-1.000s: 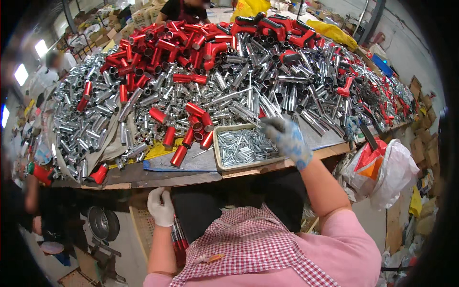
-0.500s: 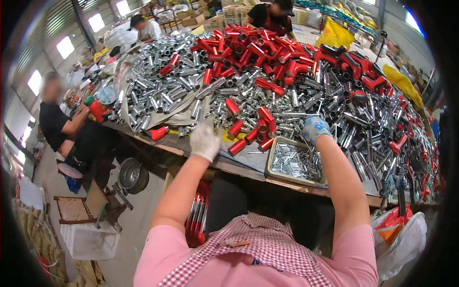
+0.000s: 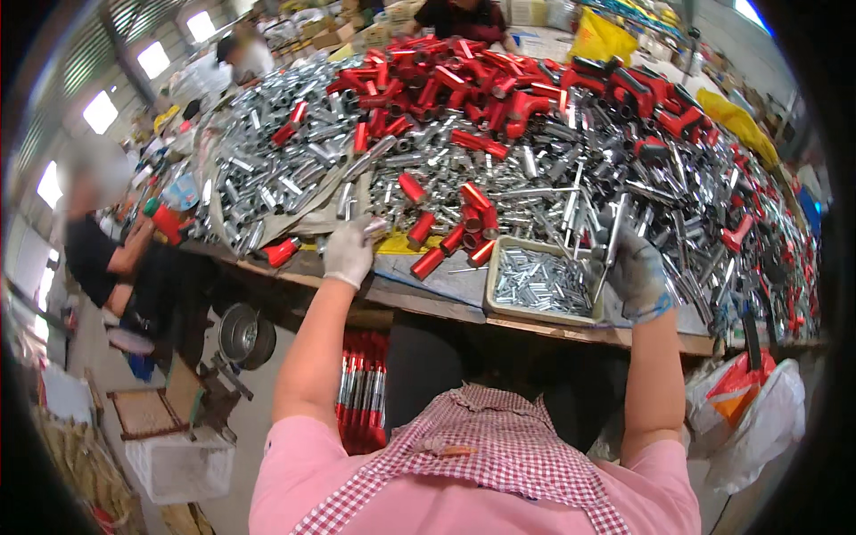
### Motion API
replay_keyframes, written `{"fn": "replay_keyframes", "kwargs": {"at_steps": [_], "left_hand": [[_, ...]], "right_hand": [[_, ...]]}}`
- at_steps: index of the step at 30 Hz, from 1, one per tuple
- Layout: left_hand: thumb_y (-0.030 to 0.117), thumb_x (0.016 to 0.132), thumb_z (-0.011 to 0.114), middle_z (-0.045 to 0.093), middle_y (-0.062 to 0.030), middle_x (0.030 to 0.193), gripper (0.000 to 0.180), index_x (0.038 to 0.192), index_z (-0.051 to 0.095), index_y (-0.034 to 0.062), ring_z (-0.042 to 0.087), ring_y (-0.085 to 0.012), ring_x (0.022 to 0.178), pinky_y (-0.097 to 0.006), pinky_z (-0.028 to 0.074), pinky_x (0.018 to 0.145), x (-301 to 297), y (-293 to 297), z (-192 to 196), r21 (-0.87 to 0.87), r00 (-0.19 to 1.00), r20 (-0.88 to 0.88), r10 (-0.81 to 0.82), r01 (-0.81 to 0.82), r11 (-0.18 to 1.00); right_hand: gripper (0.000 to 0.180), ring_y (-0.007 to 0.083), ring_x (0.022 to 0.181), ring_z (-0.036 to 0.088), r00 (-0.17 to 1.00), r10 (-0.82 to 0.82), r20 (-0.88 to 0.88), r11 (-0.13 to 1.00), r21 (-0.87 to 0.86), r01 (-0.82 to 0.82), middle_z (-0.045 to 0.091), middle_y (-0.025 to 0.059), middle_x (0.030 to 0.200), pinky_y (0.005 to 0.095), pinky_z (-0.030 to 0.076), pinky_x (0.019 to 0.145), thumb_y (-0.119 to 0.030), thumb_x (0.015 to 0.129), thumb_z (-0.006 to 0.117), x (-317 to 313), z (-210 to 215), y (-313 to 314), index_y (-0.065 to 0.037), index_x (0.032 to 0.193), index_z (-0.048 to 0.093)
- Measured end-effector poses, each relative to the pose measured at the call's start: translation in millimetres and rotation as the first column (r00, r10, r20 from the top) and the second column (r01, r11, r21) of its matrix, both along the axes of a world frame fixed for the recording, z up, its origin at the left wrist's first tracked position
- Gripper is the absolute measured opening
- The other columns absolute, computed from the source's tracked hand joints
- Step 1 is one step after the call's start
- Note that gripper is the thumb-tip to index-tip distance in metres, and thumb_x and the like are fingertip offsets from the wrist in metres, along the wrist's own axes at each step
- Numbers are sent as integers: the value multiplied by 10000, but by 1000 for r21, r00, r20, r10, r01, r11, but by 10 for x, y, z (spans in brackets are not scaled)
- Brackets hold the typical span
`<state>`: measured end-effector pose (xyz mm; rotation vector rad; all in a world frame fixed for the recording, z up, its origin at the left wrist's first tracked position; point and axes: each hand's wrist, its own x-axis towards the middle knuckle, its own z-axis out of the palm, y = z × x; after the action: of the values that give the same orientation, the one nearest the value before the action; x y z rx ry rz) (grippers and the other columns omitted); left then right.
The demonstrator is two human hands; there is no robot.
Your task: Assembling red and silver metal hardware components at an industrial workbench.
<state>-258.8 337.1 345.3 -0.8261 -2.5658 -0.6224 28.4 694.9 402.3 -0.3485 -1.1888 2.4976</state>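
Note:
My left hand [image 3: 349,252], in a white glove, is closed around a short silver metal tube [image 3: 374,228] at the near edge of the table. My right hand [image 3: 635,267], in a grey-blue glove, grips a long thin silver rod [image 3: 610,242] that points up over the pile. Between the hands sits a shallow tray [image 3: 496,271] with several small silver parts in it. A few short red tubes [image 3: 453,230] lie just beyond the tray. The wooden table [image 3: 428,300] is heaped with silver tubes and rods.
More red tubes [image 3: 464,85] are piled at the back. A seated person [image 3: 107,254] works at the table's left end, others stand at the far side. Under the table stand red-and-silver rods [image 3: 361,401]. A white bag [image 3: 758,428] hangs right; a crate [image 3: 183,464] sits on the floor.
My left hand came up from below the table edge to the pile and took a silver tube. My right hand now holds a long rod. The view swung left.

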Motion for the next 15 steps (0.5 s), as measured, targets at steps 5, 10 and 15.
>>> {"fn": "replay_keyframes", "kwargs": {"at_steps": [5, 10, 15], "left_hand": [[163, 826, 627, 700, -142, 930, 318, 1094, 654, -6, 670, -242, 809, -362, 526, 751, 629, 236, 432, 419, 830, 456, -322, 120, 900], [209, 881, 554, 663, -94, 846, 281, 1000, 658, -23, 583, -152, 769, -299, 472, 698, 1508, 693, 630, 318, 407, 525, -747, 720, 616], [174, 836, 638, 640, -222, 902, 265, 1021, 620, -16, 633, -365, 900, -397, 496, 817, 1998, 1082, 786, 67, 441, 644, -625, 782, 620]], "right_hand": [[248, 88, 698, 542, 957, -71, 279, 839, 536, -94, 595, 14, 848, 243, 459, 608, -183, 968, 544, 456, -122, -725, -37, 1152, 621], [275, 375, 920, 627, 988, -117, 102, 246, 967, -71, 644, 173, 988, 420, 510, 799, -142, 862, 648, 508, -370, -1177, -30, 1113, 628], [597, 293, 1126, 583, 969, 17, 245, 418, 879, -230, 587, 174, 1180, 377, 475, 933, -83, 778, 702, 703, -408, -1145, -39, 1330, 477]]}}
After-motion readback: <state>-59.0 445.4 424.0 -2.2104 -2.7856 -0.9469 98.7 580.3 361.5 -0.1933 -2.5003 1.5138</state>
